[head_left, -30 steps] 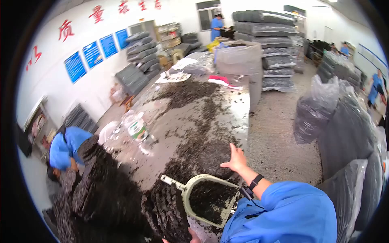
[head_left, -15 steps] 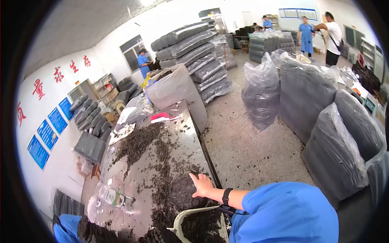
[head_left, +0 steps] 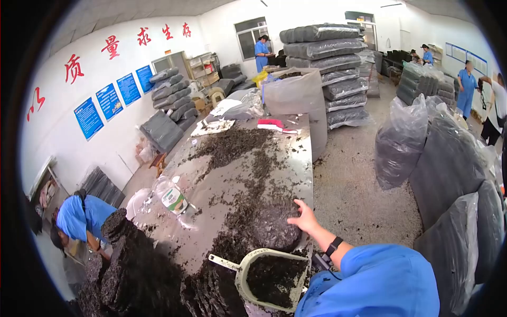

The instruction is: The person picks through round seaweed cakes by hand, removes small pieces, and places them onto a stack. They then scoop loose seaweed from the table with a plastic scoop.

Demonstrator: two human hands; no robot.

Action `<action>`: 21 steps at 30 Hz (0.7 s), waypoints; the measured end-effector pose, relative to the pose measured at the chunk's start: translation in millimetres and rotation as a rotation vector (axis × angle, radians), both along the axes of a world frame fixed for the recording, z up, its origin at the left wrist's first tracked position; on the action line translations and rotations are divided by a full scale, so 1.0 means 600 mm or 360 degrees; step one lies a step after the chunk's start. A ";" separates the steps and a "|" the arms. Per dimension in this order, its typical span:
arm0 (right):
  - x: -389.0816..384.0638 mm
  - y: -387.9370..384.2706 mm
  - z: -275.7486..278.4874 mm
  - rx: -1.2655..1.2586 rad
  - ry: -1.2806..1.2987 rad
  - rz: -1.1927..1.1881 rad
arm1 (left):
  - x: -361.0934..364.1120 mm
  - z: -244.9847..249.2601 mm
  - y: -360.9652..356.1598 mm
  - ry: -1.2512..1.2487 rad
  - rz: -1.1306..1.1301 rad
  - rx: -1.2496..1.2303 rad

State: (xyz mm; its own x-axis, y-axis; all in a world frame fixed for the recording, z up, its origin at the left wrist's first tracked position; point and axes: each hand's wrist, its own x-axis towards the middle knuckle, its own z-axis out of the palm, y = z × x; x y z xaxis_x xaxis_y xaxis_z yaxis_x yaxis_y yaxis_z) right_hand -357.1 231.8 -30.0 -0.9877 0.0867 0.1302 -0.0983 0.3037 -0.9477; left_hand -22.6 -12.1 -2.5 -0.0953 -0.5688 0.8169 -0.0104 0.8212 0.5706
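Note:
My right hand (head_left: 303, 217), in a blue sleeve with a black wristband, rests at the right side of a round, flat dark clump (head_left: 274, 227) on the metal table (head_left: 211, 182). Its thumb and fingers are spread apart. Just below the clump lies a pale dustpan (head_left: 242, 277) with dark flakes in it, its handle pointing left. Loose dark flakes (head_left: 232, 145) are strewn over the table top. A clear plastic bottle with a green label (head_left: 173, 198) lies on the left part. My left hand is not visible.
A tall dark layered mass (head_left: 127, 259) stands at the lower left, with a bending co-worker (head_left: 84, 219) behind it. A red brush (head_left: 270, 124) lies at the far table edge near a large sack (head_left: 296, 98). Wrapped grey bales (head_left: 449, 259) stand on the right; other people are farther back.
The view has swung left, bringing the co-worker and the layered mass into sight. My right hand is still beside the clump, its fingers less stretched out.

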 end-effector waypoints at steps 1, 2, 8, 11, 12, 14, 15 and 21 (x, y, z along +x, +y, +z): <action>-0.002 -0.001 -0.001 -0.0219 -0.0039 -0.0056 | 0.000 -0.001 0.001 0.0010 -0.0011 0.0058; -0.009 0.007 -0.005 -0.0505 -0.0146 0.0081 | 0.001 0.003 0.004 -0.0069 0.0044 0.0074; -0.002 0.023 0.018 -0.1300 -0.0221 0.0097 | 0.008 0.004 0.001 0.0143 -0.0045 0.0236; 0.011 0.016 0.058 -0.1583 -0.0350 0.0053 | 0.057 -0.141 -0.075 -0.0364 0.0309 -0.0102; 0.012 0.013 0.060 -0.1604 -0.0365 0.0071 | 0.030 -0.077 -0.034 0.0186 0.0090 0.0763; 0.019 0.008 0.064 -0.1631 -0.0394 0.0131 | 0.028 -0.044 -0.024 0.0097 0.0221 0.0977; 0.022 0.003 0.071 -0.1639 -0.0404 0.0174 | 0.026 -0.021 -0.016 0.0052 0.0288 0.1084; 0.028 -0.024 0.080 -0.1625 -0.0437 0.0267 | 0.016 0.080 0.021 0.0799 -0.0538 0.1934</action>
State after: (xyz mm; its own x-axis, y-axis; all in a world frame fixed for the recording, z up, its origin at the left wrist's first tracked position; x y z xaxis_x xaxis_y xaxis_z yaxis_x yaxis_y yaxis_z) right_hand -340.2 217.4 17.9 -0.9816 -0.1108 -0.1557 0.1902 -0.6433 -0.7416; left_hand -13.0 0.8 45.7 -0.2156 -0.9574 -0.1923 0.5114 -0.2784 0.8130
